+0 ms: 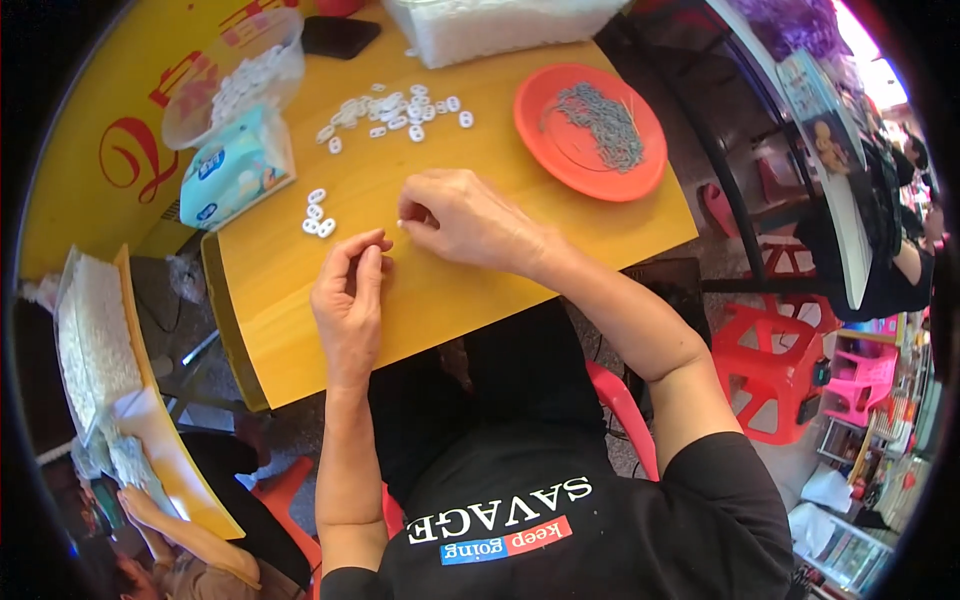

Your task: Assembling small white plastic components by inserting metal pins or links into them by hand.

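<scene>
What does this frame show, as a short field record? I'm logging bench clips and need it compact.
left hand: on the table, fingertips pinched; what it holds, if anything, is too small to tell
right hand: fingers curled, pinching a small white piece
table: yellow
white pieces: scattered pile at the far side; four more by the left hand
red plate: holds grey metal bits
tissue pack: at the table's left edge

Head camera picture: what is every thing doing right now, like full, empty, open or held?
left hand: on the yellow table, fingertips pinched together.
right hand: pinching a small white piece.
red plate: holds a heap of grey metal bits.
loose white pieces: scattered on the table.
four white pieces: grouped by the left hand.
clear tub: open, partly filled with white pieces.
tissue pack: lying flat.
</scene>
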Demonstrator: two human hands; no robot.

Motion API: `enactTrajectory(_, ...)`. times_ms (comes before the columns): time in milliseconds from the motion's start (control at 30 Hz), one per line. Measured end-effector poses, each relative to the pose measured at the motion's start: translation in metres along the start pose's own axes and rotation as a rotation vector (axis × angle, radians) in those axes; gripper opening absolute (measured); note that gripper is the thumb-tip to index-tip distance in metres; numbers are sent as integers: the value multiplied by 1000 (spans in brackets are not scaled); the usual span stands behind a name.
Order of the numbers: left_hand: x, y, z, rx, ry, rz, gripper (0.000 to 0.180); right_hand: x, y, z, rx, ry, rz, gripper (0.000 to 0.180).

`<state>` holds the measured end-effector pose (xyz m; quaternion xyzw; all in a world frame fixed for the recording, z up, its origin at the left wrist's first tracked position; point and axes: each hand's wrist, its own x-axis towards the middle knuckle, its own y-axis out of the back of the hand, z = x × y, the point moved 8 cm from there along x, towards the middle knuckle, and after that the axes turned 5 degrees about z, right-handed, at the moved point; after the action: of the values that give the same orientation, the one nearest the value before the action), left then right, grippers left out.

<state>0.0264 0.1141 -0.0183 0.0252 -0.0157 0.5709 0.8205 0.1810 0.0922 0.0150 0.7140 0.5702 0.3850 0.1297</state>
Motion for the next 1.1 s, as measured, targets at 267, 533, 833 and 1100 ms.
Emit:
enactTrajectory(267,-5,-20,14,-151,-35,-55,16,-38,9,-2,659,-411,42,15)
enactTrajectory(533,-7,-57,5,-471,28,-44,13,-62,32,10,757,-474,285,13)
enactTrajectory(833,-6,-60,-7,-478,130,-93,14,-52,162,70,-181,-246,341,10)
enactTrajectory(1100,-5,-62,-9,-467,149,-116,15,-43,146,90,-636,-165,72,13)
